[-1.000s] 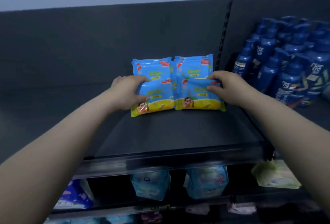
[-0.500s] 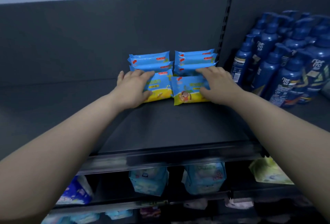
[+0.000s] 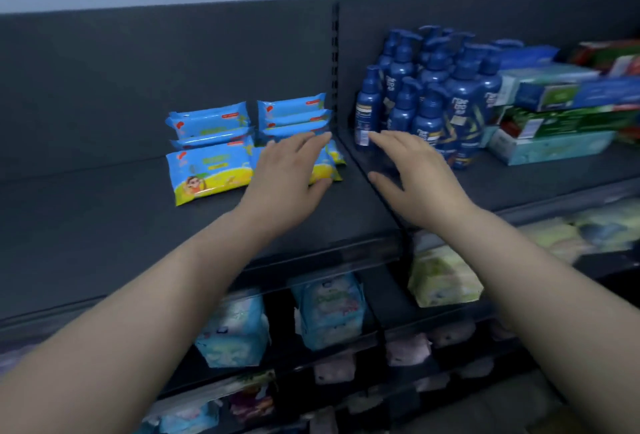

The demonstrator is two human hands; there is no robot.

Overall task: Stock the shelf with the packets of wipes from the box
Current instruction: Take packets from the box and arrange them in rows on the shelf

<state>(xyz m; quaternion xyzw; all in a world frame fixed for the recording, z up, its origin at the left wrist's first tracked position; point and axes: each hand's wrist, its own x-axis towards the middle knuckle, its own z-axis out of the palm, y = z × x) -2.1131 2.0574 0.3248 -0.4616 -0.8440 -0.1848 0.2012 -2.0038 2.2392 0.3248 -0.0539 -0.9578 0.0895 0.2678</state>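
Mid-frame, fingers (image 3: 304, 142) wide and empty: left hand (image 3: 287, 170) over a shelved packet of wipes (image 3: 329, 167), right hand (image 3: 412, 177) near blue bottles (image 3: 426, 94).

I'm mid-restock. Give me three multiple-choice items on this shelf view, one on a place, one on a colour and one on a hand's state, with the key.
1. Where do the blue pump bottles stand relative to the wipes packets?
A. To their left
B. To their right
C. On top of them

2. What colour is the bottom band of the front left packet?
A. Yellow
B. Red
C. White

3. How is the right hand?
A. Gripping a bottle
B. Open, holding nothing
C. Pinching a packet

Key:
1 B, the bottles fill the next bay to the right.
2 A, yellow runs along the packet's near edge.
3 B, its fingers are straight and spread, curled round nothing.
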